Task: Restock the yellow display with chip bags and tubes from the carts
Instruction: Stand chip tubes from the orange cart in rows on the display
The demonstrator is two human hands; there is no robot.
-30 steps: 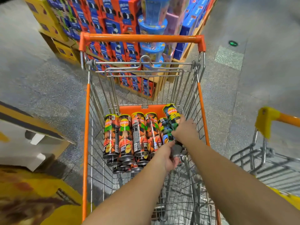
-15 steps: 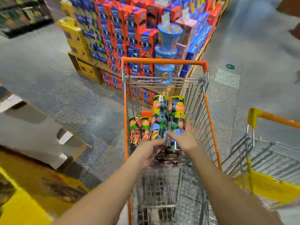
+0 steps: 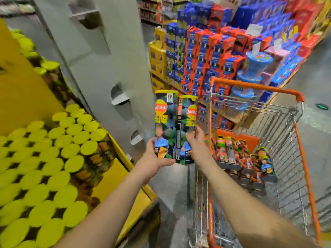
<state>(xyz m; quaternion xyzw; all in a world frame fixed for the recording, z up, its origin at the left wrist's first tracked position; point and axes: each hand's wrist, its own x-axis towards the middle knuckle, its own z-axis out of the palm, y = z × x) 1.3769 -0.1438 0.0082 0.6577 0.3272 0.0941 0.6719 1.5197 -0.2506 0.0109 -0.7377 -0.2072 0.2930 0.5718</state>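
Observation:
Two green-and-black chip tubes with yellow lids stand upright side by side in the air, left of the cart. My left hand (image 3: pixel 155 159) grips the base of the left tube (image 3: pixel 163 122). My right hand (image 3: pixel 196 146) grips the lower part of the right tube (image 3: pixel 186 126). The orange-framed wire cart (image 3: pixel 300 140) at right holds several orange tubes (image 3: pixel 231 153) lying down and one green tube (image 3: pixel 265 161). The yellow display (image 3: pixel 111 178) at left is packed with upright tubes showing yellow lids (image 3: pixel 53 158).
A grey cardboard divider (image 3: pixel 100 56) with slots rises behind the yellow display. Stacked red, blue and yellow snack boxes (image 3: pixel 206 51) and blue tubs (image 3: pixel 254 68) fill a pallet beyond the cart. Grey floor lies between display and cart.
Both hands lifted the two green tubes out of the cart and carried them left toward the yellow display. My view swung left, bringing the display's lids into sight.

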